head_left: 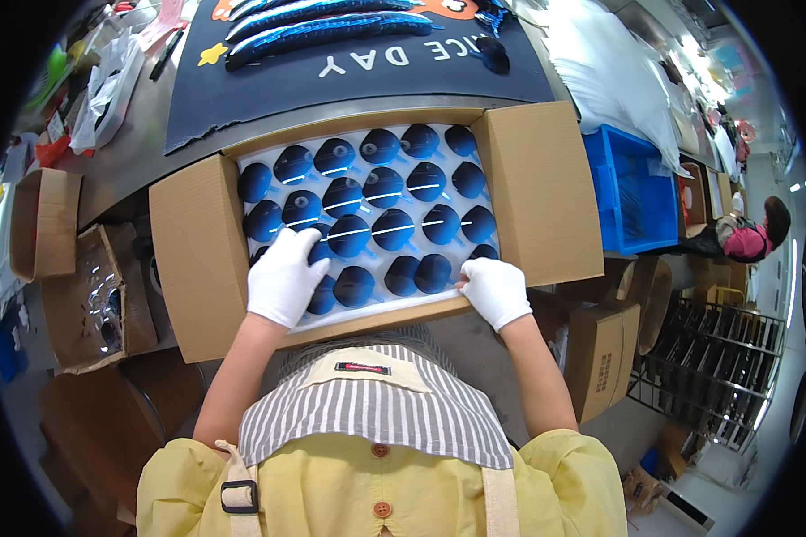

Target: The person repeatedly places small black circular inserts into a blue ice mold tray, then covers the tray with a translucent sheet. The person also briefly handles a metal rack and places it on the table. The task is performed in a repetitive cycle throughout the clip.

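An opened cardboard box point(546, 192) holds several rows of round, dark-to-light blue lenses point(392, 229), like those of sunglasses, on a white liner point(412, 304). My left hand point(282, 279), in a white glove, reaches over the box's near left corner. Its thumb and forefinger are apart beside a partly covered lens, and no firm grip shows. At the near right corner, my right hand point(495, 292), also gloved, has its fingers bent together by the liner's edge and a dark lens point(484, 253). Whatever those fingertips pinch is hidden.
Beyond the box, a dark mat point(269, 100) carries long stacks of blue lenses point(331, 36). A blue crate point(640, 210) stands at right. An open carton point(90, 313) is at left, and a closed carton point(604, 358) sits lower right near a metal rack point(707, 367). A person point(750, 237) is far right.
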### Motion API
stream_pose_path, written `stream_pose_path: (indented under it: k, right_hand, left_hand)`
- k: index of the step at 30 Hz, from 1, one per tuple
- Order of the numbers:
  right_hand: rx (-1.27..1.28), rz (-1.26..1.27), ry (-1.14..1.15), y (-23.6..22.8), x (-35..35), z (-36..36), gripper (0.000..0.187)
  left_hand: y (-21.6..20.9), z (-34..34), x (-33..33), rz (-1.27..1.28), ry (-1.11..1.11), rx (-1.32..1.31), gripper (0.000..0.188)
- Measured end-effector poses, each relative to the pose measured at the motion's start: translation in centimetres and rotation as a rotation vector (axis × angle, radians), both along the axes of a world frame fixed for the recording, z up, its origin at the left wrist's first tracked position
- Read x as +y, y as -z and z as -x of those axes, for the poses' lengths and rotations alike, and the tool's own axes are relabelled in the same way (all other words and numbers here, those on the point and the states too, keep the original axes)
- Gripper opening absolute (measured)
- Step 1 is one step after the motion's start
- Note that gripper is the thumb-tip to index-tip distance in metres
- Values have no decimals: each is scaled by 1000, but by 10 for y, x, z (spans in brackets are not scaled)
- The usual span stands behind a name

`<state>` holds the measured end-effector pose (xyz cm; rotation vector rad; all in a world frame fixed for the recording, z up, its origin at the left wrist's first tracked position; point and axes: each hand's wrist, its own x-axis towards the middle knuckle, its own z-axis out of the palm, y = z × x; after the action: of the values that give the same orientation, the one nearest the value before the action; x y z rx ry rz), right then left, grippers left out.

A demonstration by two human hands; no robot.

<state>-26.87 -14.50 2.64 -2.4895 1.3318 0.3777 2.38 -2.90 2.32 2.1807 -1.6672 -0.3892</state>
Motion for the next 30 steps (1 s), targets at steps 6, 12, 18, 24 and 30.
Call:
stream_pose_path:
  k: [6,12,18,24,30]
  right_hand:
    - [-33,-48,-78,1,-7,-5,13]
    - [8,-33,-88,0,-13,4,12]
    - [-5,-40,28,-10,-17,1,20]
    - [-150,-58,-34,-18,-27,-5,20]
    - [-418,-145,101,-26,-50,1,23]
  left_hand:
    - [7,30,21,-167,14,133,27]
    - [26,55,20,-108,45,280,34]
    - [12,24,12,114,-59,147,39]
    - [-1,-5,-17,-273,118,1,54]
    - [1,-10,-6,-252,66,41,48]
